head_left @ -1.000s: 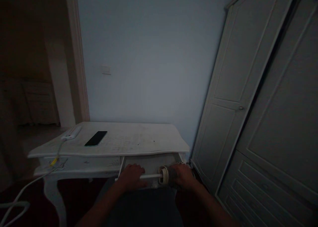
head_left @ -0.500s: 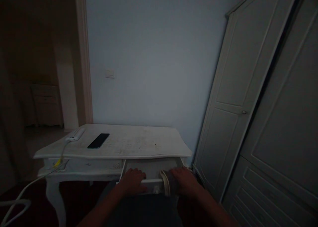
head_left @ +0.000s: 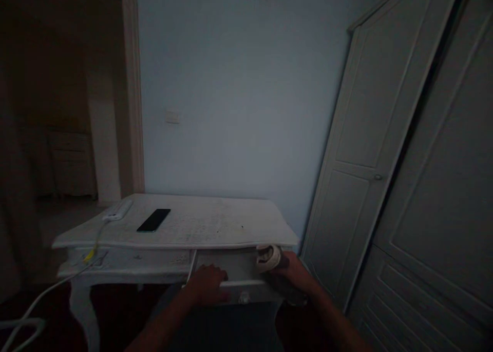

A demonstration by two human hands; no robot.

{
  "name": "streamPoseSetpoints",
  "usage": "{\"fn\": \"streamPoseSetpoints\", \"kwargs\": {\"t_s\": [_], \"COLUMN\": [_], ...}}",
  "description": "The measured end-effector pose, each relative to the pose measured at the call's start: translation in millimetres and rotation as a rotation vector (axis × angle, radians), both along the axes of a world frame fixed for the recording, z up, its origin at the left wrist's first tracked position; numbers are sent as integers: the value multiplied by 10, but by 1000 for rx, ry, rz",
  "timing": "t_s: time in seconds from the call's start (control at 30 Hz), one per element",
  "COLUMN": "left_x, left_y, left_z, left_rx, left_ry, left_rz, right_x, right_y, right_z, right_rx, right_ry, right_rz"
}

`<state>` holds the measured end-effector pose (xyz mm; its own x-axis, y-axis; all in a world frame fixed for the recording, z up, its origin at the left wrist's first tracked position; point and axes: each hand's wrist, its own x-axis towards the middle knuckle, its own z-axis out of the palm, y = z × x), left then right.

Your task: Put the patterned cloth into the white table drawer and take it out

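A drawer (head_left: 234, 268) is pulled out from the right side of the white desk (head_left: 215, 223). My left hand (head_left: 208, 282) is closed over the left part of its front panel, fingers hooked over the top edge. Above the drawer's right end, my right hand (head_left: 290, 270) grips a folded grey cloth (head_left: 283, 285) with a pale cream edge. One end of the cloth is bunched up over the drawer, and the other hangs down in front of the panel. A small knob (head_left: 244, 297) sits on the drawer front.
On the desktop lie a dark phone (head_left: 154, 220) and a white power strip (head_left: 118, 210), its cable (head_left: 50, 286) trailing off to the left. A tall wardrobe (head_left: 358, 136) stands close on the right. A wall (head_left: 239, 95) with a switch rises behind the desk.
My right hand has lifted the cloth from over the drawer's front panel and turned it, so one end now points up and inward. My left hand stays on the drawer.
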<state>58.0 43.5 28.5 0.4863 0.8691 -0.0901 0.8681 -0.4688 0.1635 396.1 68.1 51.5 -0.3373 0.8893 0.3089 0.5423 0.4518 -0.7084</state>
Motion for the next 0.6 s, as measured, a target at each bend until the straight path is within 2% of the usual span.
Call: {"fn": "streamPoseSetpoints", "kwargs": {"t_s": [0.07, 0.1, 0.2, 0.27, 0.33, 0.43, 0.53, 0.6], "left_x": [-5, -7, -6, -3, 0, -3, -10, -13], "left_y": [4, 6, 8, 8, 9, 12, 16, 17], "left_z": [1, 0, -2, -1, -1, -8, -15, -16], "left_rx": [-4, -3, -1, -2, -2, -3, -3, -5], "left_ry": [0, -1, 0, 4, 8, 11, 11, 13], "left_rz": [-4, -4, -1, 0, -4, -7, -4, -3], "right_x": [156, 242, 445, 457, 341, 24, -230, -291], "right_y": [-39, -75, -207, -274, -302, -289, -250, -220], "right_z": [162, 269, 572, 646, 567, 274, 52, 23], "right_rx": [68, 99, 211, 268, 239, 106, 57, 51], "right_ry": [183, 197, -1, -218, -433, -724, -868, -890], "right_rz": [-73, -92, -54, -18, 5, 4, -42, -48]}}
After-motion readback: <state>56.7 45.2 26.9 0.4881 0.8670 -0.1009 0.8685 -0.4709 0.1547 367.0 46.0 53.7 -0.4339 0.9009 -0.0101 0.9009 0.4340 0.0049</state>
